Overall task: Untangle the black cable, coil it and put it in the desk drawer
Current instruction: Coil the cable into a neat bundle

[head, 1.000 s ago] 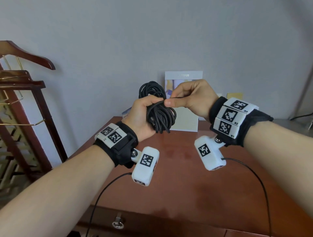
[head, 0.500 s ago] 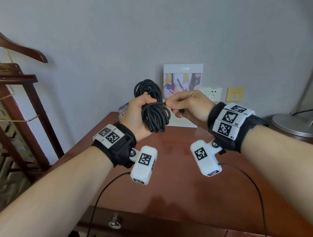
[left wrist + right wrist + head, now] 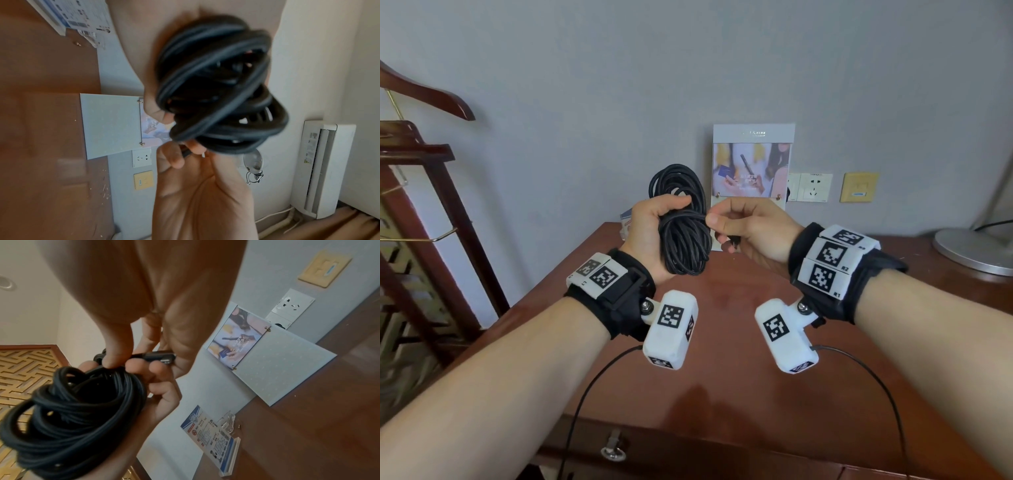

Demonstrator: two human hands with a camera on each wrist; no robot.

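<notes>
At frame centre the left hand (image 3: pixel 654 236) grips the upright coil (image 3: pixel 683 226). Just right, the right hand (image 3: pixel 750 233) pinches its plug end (image 3: pixel 156 356), lying crosswise. The drawer (image 3: pixel 688 452), bottom centre, is shut.

The head view looks forward and down from above both forearms, across the desk (image 3: pixel 722 394) toward the wall at 12 o'clock. The left wrist view sits close beneath the left hand (image 3: pixel 144 65), rolled sideways, so the desk stands at 9 o'clock and the right hand (image 3: pixel 201 194) enters from 6 o'clock. The right wrist view looks along the right hand, tilted, with the desk at 4 o'clock. All three views share the black cable (image 3: pixel 683 236) coil, the standing card (image 3: pixel 753 161) and the wall sockets (image 3: pixel 813 186).
</notes>
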